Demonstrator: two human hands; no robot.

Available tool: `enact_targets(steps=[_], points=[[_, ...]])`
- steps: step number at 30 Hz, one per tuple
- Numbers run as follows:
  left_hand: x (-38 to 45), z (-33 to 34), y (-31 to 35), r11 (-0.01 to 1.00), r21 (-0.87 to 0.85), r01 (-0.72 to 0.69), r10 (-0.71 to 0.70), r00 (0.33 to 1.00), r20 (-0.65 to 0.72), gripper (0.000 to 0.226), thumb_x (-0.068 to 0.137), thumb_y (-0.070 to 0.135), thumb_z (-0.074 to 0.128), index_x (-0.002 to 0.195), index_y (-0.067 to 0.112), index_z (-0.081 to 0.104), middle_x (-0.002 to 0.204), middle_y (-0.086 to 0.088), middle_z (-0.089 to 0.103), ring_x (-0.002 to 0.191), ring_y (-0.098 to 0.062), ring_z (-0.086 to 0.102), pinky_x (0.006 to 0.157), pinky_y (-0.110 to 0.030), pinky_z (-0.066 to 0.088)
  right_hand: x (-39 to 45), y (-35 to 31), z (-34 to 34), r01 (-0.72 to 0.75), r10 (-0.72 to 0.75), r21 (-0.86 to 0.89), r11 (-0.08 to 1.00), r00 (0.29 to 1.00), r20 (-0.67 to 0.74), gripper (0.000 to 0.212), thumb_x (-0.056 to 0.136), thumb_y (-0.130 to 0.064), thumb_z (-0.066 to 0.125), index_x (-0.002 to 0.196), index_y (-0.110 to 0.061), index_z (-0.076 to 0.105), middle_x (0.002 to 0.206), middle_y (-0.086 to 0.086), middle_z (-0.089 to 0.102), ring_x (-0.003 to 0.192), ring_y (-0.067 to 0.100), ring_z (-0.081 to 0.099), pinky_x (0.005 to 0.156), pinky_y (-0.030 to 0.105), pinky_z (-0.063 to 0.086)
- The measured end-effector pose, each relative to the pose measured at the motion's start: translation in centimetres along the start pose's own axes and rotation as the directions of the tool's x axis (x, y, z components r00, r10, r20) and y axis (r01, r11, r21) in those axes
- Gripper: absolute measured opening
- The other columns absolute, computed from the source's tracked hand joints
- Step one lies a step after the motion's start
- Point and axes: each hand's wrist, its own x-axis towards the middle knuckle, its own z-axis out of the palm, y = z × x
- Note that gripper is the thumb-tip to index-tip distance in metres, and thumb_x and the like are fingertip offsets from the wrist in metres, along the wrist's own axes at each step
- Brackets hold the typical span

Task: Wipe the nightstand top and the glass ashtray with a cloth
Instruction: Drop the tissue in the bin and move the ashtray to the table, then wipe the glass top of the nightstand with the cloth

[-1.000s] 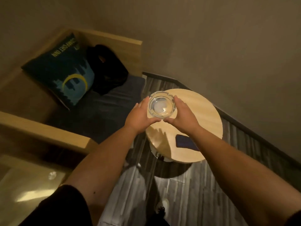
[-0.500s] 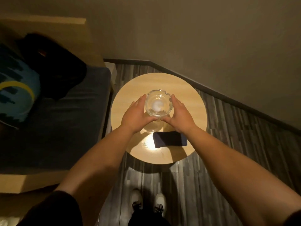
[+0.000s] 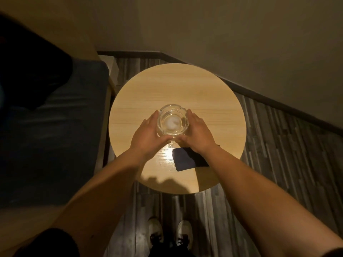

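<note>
Two pale shoes (image 3: 168, 231) of yours stand on the striped floor (image 3: 274, 154) nearest the camera; past them a dark flat cloth (image 3: 187, 161) lies on the round worktop (image 3: 167, 86), partly under your right wrist; your left hand (image 3: 146, 135) and right hand (image 3: 198, 133) cup the glass ashtray (image 3: 173, 122) from either side at the worktop's middle; a dark cushioned seat (image 3: 55, 138) sits left.

Round light-wood nightstand (image 3: 204, 93) on plank floor (image 3: 278, 145), glass ashtray (image 3: 173, 121) near centre, dark flat rectangle (image 3: 185, 160) near front edge
</note>
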Motion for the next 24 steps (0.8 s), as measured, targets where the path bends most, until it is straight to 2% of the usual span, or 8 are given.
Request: enact_targets(steps=[4, 11, 14, 18, 21, 24], points=[[0.3, 0.7, -1.0, 1.0, 0.019, 0.016, -0.016, 1.0, 0.002, 0.091, 0.068, 0.064, 0.07, 0.142, 0.031, 0.029, 0.133, 0.009, 0.052, 0.117, -0.016, 0.048, 0.087, -0.039, 0.048, 0.2, 0.3, 0.9, 0.001, -0.001, -0.012, 1.0, 1.0, -0.006, 0.108, 0.075, -0.049, 0.075, 0.152, -0.008, 0.011, 0.153, 0.013, 0.03, 0.142, 0.028, 0.025, 0.117, 0.043, 0.019], [0.1, 2.0, -2.3, 0.997, 0.057, 0.061, -0.064, 0.996, 0.061, 0.097, 0.07, 0.069, 0.065, 0.147, 0.034, 0.018, 0.148, 0.003, 0.041, 0.135, -0.028, 0.037, 0.102, -0.05, 0.042, -0.2, 1.2, 2.0, -0.001, 0.001, -0.059, 0.998, 1.0, -0.006, 0.101, 0.078, -0.04, 0.074, 0.151, -0.007, 0.013, 0.149, 0.015, 0.035, 0.139, 0.03, 0.029, 0.116, 0.042, 0.019], [0.1, 2.0, -2.4, 0.997, 0.066, 0.032, -0.035, 0.998, 0.046, 0.097, 0.074, 0.067, 0.065, 0.15, 0.03, 0.017, 0.151, 0.002, 0.038, 0.137, -0.027, 0.034, 0.105, -0.048, 0.039, -0.2, 1.4, 2.2, -0.002, 0.001, -0.072, 0.997, 1.0, -0.016, 0.1, 0.078, -0.04, 0.074, 0.151, -0.008, 0.013, 0.149, 0.014, 0.036, 0.139, 0.03, 0.029, 0.117, 0.042, 0.018], [-0.1, 1.9, -2.3, 0.995, 0.091, -0.032, 0.029, 0.999, 0.027, 0.097, 0.08, 0.056, 0.067, 0.153, 0.019, 0.014, 0.158, 0.001, 0.026, 0.143, -0.02, 0.024, 0.116, -0.041, 0.026, -0.3, 1.4, 2.4, -0.007, 0.006, -0.073, 0.997, 1.0, -0.011, 0.101, 0.08, -0.039, 0.072, 0.152, -0.008, 0.009, 0.153, 0.013, 0.03, 0.142, 0.028, 0.023, 0.118, 0.039, 0.013], [-0.5, 1.4, -1.7, 0.996, 0.092, -0.017, 0.012, 0.998, 0.057, 0.101, 0.082, 0.05, 0.069, 0.154, 0.018, 0.006, 0.162, 0.001, 0.013, 0.147, -0.017, 0.012, 0.12, -0.033, 0.009, -0.7, 1.1, 1.7, -0.008, 0.011, -0.103, 0.995, 0.999, 0.036, 0.1, 0.082, -0.04, 0.069, 0.152, -0.007, 0.005, 0.158, 0.011, 0.019, 0.146, 0.028, 0.013, 0.117, 0.038, 0.006], [-1.5, 0.4, -0.8, 0.996, 0.092, 0.019, -0.027, 0.996, 0.08, 0.102, 0.083, 0.051, 0.065, 0.154, 0.022, -0.002, 0.163, 0.002, 0.001, 0.148, -0.015, 0.004, 0.119, -0.031, 0.005, -1.9, 0.7, -0.4, -0.003, 0.01, -0.184, 0.983, 0.999, 0.036, 0.09, 0.087, -0.041, 0.062, 0.152, -0.008, 0.008, 0.159, 0.01, 0.017, 0.146, 0.028, 0.011, 0.118, 0.039, 0.007]])
